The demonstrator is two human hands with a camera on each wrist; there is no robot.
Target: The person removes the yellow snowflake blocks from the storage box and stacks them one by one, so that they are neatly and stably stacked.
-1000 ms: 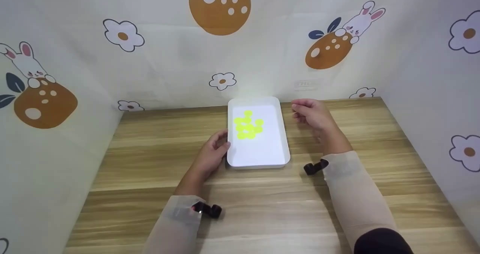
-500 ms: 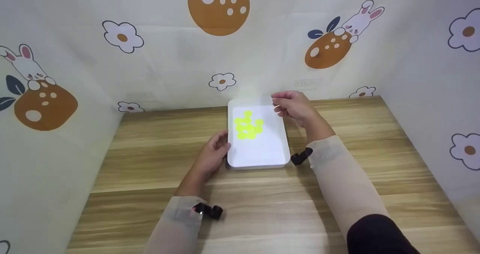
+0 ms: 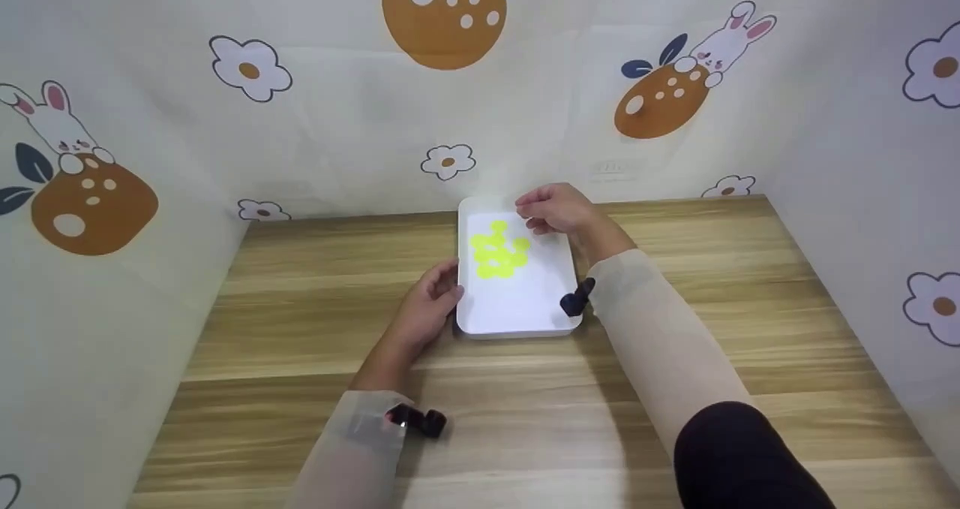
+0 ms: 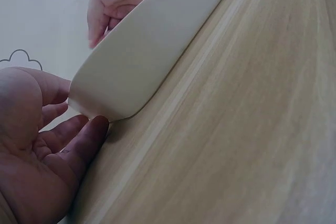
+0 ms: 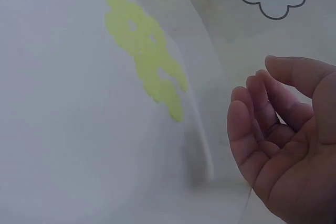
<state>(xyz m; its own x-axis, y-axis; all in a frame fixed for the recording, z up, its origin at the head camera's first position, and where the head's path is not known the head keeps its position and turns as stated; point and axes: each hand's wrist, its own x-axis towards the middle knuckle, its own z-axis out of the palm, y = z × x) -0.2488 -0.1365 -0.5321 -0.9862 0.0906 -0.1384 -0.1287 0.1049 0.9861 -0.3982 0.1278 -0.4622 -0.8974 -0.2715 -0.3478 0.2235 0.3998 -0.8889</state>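
Left grip (image 3: 427,306): bare hand, fingers slack and spread from the thumb, resting against the left wall of the white tray (image 3: 517,310). Right grip (image 3: 559,207): bare hand, fingers loosely bent, thumb tip lying close to the fingertips, holding nothing that shows; hovering above the far right part of the tray. Yellow rounds (image 3: 499,255): flat, bright, clustering edge to edge inside the tray, toward its far left part; exact count blurring in the glare. Tray: rectangular, shallow, lying flat on the wood-grain desk (image 3: 315,306), its far end nearing the patterned backdrop (image 3: 345,134). Wrist cameras, two, black: one (image 3: 427,423) sitting to the near left of the tray, the other (image 3: 574,302) overlapping the tray's near right edge in the head view.
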